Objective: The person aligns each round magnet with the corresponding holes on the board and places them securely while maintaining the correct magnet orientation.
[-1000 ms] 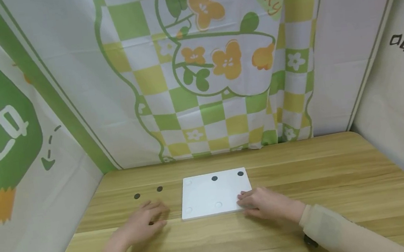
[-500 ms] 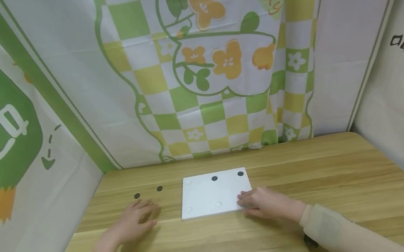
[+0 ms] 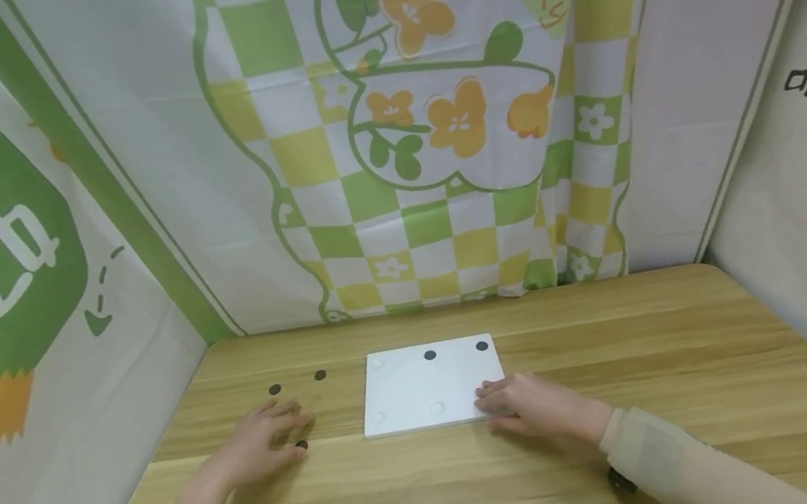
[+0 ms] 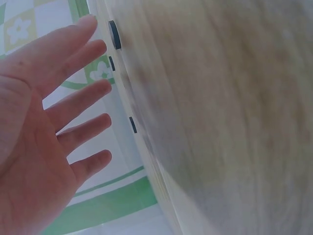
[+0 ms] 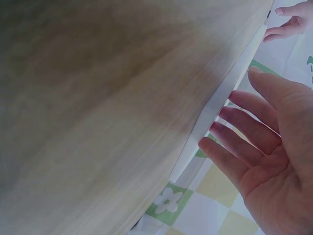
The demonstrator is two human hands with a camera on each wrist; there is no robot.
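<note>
My left hand (image 3: 256,442) is over the counter (image 3: 656,339) to the left of the board, fingers spread wide and holding nothing. Just beyond those fingers lies the outer disc (image 3: 274,390), the one farthest left of the board; the near disc (image 3: 302,445) sits by my thumb tip, between that hand and the board, though I can't tell whether the thumb touches it; the inner disc (image 3: 320,375) lies closest to the board's left edge. On the board (image 3: 409,390) itself, the far-left and near-left corners and the near middle show bare round marks, shallow hollows by the look of them, while one dark disc (image 3: 430,355) sits at the far middle and another (image 3: 481,346) in the far-right corner. My right hand (image 3: 535,404) rests on the board's near-right corner, fingers fairly straight, gripping nothing; what they cover there I can't see. I judge the step in hand to be getting hold of the near disc. So thin a piece seems best nipped by its rim, thumb and forefinger closing low, or tipped up on one edge first. I'd keep the right fingers' weight light and even, so the board doesn't slide.
</note>
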